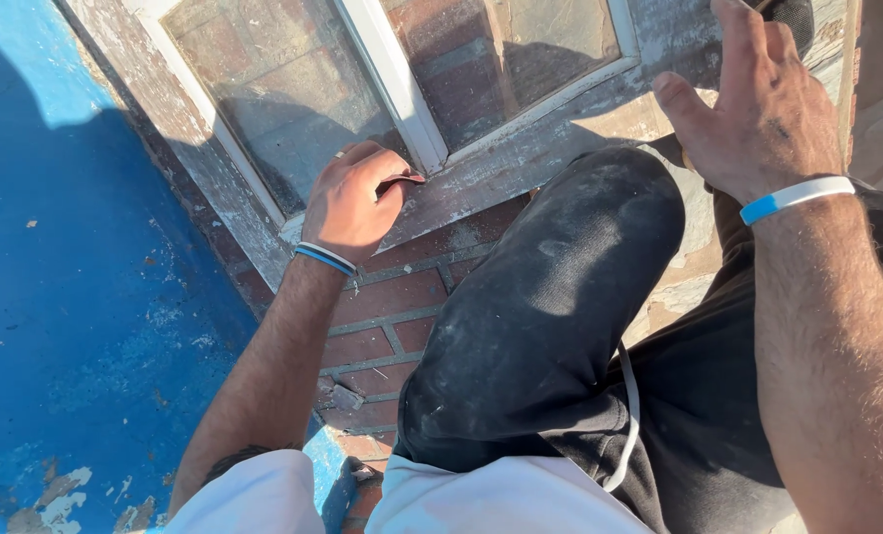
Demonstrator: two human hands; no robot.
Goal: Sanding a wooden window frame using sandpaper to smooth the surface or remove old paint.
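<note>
Left hand [354, 203]: fingers curled tight into a narrow grip, thumb pressed toward the fingertips. Something small and thin seems to sit between them, possibly a scraper edge or a scrap of abrasive; too hidden to tell which. The fingertips bear on the weathered lower rail [521, 158] of the window frame, just near of the left glass pane [283, 89] and close to the white centre bar [397, 79] that divides the two panes.

Right hand [758, 104]: open, fingers spread, holding nothing. It rests on or hovers just over the far right part of the frame, near the right glass pane [506, 54]; contact not certain.

Surroundings: frame paint is grey, worn and flaking, bare wood showing through. Red brick sill [392, 307] lies near of the rail, with loose flakes on it. Blue painted wall [95, 297] fills the left, chipped at the near corner. A bent knee in dusty black trousers [550, 297] sits between the two arms.

Judgement on method: work of this kind goes best with short strokes along the rail's grain, pressure kept low and flat so the edge does not dig into soft wood. Keep the stroke clear of the glass line; a slip far of the rail would score the pane. The right hand is better planted firmly on the frame as a brace.
</note>
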